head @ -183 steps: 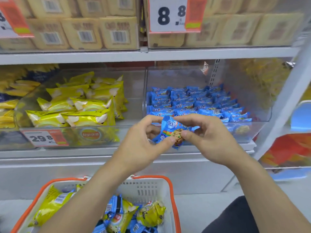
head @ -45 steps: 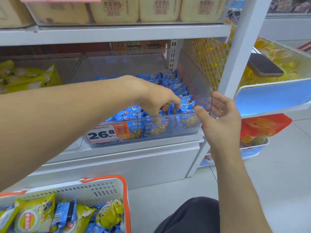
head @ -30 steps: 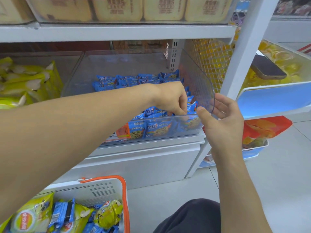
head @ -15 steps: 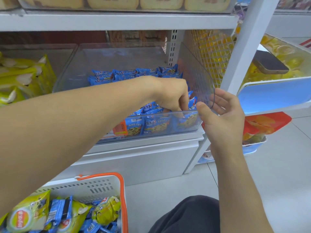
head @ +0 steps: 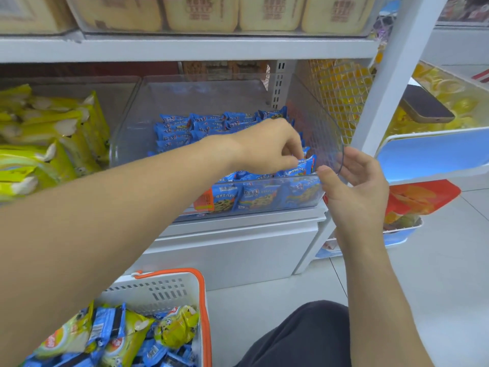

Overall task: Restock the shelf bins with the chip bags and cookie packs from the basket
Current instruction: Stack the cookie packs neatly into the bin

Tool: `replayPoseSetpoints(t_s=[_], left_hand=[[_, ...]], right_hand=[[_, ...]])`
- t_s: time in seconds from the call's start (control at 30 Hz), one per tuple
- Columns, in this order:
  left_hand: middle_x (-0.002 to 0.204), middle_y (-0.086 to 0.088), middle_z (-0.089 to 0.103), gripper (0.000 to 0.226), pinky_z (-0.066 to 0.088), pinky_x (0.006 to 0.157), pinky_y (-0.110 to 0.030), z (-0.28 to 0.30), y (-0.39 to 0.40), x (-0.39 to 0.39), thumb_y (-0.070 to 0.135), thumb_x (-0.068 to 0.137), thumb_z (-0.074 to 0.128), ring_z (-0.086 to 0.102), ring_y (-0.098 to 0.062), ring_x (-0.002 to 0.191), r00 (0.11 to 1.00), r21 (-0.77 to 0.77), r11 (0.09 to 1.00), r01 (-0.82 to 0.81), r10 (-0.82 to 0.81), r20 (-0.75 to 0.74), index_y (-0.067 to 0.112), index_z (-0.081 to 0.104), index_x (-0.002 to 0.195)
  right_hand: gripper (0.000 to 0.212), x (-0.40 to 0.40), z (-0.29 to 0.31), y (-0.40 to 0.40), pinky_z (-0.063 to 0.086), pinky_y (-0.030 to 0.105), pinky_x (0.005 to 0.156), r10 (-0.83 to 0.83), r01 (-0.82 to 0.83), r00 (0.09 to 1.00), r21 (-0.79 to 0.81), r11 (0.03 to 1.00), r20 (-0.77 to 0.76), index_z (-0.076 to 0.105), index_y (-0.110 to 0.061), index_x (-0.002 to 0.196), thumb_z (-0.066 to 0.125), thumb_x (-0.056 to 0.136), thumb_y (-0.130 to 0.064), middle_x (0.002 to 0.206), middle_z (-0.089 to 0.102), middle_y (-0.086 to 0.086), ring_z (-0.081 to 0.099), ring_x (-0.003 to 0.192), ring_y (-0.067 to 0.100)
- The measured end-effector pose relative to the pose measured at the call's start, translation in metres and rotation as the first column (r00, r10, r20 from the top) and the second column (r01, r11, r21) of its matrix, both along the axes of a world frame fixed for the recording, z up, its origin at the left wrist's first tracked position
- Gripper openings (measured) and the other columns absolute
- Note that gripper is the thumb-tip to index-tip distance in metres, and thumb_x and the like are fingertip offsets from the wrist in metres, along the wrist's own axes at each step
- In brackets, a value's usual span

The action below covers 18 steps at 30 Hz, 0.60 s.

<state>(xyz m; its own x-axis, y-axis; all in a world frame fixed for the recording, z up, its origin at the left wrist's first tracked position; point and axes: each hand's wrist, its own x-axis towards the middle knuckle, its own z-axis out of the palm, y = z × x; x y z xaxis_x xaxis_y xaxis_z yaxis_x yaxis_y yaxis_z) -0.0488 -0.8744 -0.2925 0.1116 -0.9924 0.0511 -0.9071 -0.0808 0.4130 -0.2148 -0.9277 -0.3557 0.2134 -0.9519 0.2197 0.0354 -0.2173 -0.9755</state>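
Clear shelf bin (head: 201, 102), middle shelf: holds rows of blue cookie packs (head: 185, 128), stacked toward the back and standing along the front wall.

Left hand (head: 267, 149): reaches across into the bin's front right corner, fingers curled down, pinching the top of one blue cookie pack (head: 305, 165) that stands upright among the front row.

Right hand (head: 354, 184): at the bin's front right corner, outside it, fingers loosely spread and relaxed, thumb at the rim; whether the thumb actually presses the plastic is hard to make out.

Neighbouring bin to the left: yellow chip bags (head: 47, 139), piled.

Basket (head: 182, 290), white with orange rim, on the floor below the left arm: a mix of yellow chip bags and blue cookie packs inside.

Upper shelf: beige boxed packages (head: 201, 11) in a row.

Right of the white upright post (head: 383, 75): a blue-fronted tray (head: 434, 152) of yellow goods, with a dark phone (head: 423, 104) lying on top.

Lower right: dark trouser knee (head: 304, 332).
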Motion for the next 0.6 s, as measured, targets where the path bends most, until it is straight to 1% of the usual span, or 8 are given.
replayPoseSetpoints(t_s=[0.07, 0.13, 0.2, 0.27, 0.37, 0.4, 0.47, 0.6], left_hand=[[0.083, 0.012, 0.069, 0.015, 0.036, 0.063, -0.001, 0.002, 0.028, -0.007, 0.019, 0.094, 0.061, 0.056, 0.013, 0.065, 0.995, -0.241, 0.966, -0.090, 0.078, -0.057, 0.015, 0.074, 0.098], [0.072, 0.015, 0.064, 0.013, 0.034, 0.060, -0.005, 0.000, 0.065, -0.017, 0.018, 0.093, 0.060, 0.056, 0.003, 0.061, 0.982, -0.415, 0.893, -0.176, 0.127, -0.142, 0.015, 0.072, 0.090], [0.068, 0.010, 0.063, 0.011, 0.040, 0.059, -0.014, -0.012, 0.107, -0.027, 0.016, 0.091, 0.060, 0.055, -0.010, 0.058, 0.963, -0.507, 0.824, -0.252, 0.160, -0.218, 0.014, 0.070, 0.088], [0.066, 0.005, 0.063, 0.010, 0.042, 0.057, -0.018, -0.034, 0.149, -0.032, 0.016, 0.090, 0.060, 0.054, -0.013, 0.055, 0.929, -0.507, 0.793, -0.339, 0.197, -0.313, 0.014, 0.070, 0.087], [0.062, 0.007, 0.059, 0.012, 0.039, 0.054, -0.014, -0.082, 0.211, -0.031, 0.023, 0.089, 0.059, 0.050, -0.008, 0.052, 0.850, -0.351, 0.803, -0.482, 0.330, -0.411, 0.019, 0.070, 0.087], [0.062, 0.008, 0.059, 0.012, 0.038, 0.053, -0.014, -0.101, 0.231, -0.030, 0.027, 0.088, 0.058, 0.049, -0.007, 0.052, 0.819, -0.267, 0.812, -0.519, 0.382, -0.429, 0.024, 0.069, 0.087], [0.063, 0.013, 0.060, 0.009, 0.036, 0.053, -0.012, -0.138, 0.269, -0.028, 0.028, 0.090, 0.060, 0.052, -0.005, 0.054, 0.778, -0.107, 0.823, -0.558, 0.475, -0.411, 0.030, 0.067, 0.084], [0.085, 0.009, 0.068, 0.010, 0.039, 0.061, -0.012, -0.212, 0.336, -0.034, 0.026, 0.097, 0.058, 0.056, 0.002, 0.067, 0.805, 0.299, 0.817, -0.493, 0.559, -0.199, 0.024, 0.066, 0.092]], right_hand=[[0.037, 0.000, 0.001, 0.006, 0.056, 0.028, 0.085, -0.091, 0.091, 0.996, -0.019, 0.996, 0.019, 0.061, -0.017, 0.114, 0.073, 0.081, -0.006, 0.105, 0.066, -0.011, 0.067, 0.099, 0.011], [0.032, 0.001, 0.004, 0.016, 0.055, 0.026, 0.080, -0.186, 0.192, 0.980, -0.093, 0.977, 0.067, 0.060, -0.016, 0.108, 0.068, 0.080, -0.002, 0.096, 0.061, -0.012, 0.065, 0.087, 0.012], [0.029, 0.005, 0.009, 0.032, 0.050, 0.022, 0.071, -0.172, 0.190, 0.978, -0.170, 0.967, 0.114, 0.059, -0.017, 0.102, 0.063, 0.080, 0.001, 0.087, 0.058, -0.010, 0.058, 0.075, 0.007], [0.029, 0.013, 0.007, 0.056, 0.045, 0.016, 0.066, -0.032, 0.052, 0.995, -0.214, 0.975, 0.096, 0.058, -0.021, 0.096, 0.061, 0.081, 0.003, 0.080, 0.057, -0.009, 0.054, 0.067, 0.001], [0.030, 0.033, -0.008, 0.101, 0.042, 0.012, 0.062, 0.287, -0.309, 0.950, -0.215, 0.927, -0.124, 0.058, -0.023, 0.091, 0.062, 0.082, 0.005, 0.075, 0.058, -0.008, 0.050, 0.059, 0.000], [0.026, 0.039, -0.016, 0.116, 0.042, 0.012, 0.061, 0.385, -0.432, 0.892, -0.199, 0.879, -0.237, 0.060, -0.021, 0.092, 0.064, 0.082, 0.003, 0.074, 0.058, -0.008, 0.050, 0.058, 0.001], [0.017, 0.050, -0.036, 0.146, 0.042, 0.012, 0.062, 0.518, -0.648, 0.707, -0.147, 0.747, -0.482, 0.065, -0.018, 0.093, 0.067, 0.083, -0.005, 0.072, 0.060, -0.011, 0.052, 0.057, 0.001], [0.013, 0.064, -0.091, 0.205, 0.045, 0.023, 0.070, 0.565, -0.896, 0.216, 0.068, 0.439, -0.796, 0.067, -0.016, 0.099, 0.066, 0.086, -0.017, 0.081, 0.069, -0.005, 0.057, 0.071, 0.008]])
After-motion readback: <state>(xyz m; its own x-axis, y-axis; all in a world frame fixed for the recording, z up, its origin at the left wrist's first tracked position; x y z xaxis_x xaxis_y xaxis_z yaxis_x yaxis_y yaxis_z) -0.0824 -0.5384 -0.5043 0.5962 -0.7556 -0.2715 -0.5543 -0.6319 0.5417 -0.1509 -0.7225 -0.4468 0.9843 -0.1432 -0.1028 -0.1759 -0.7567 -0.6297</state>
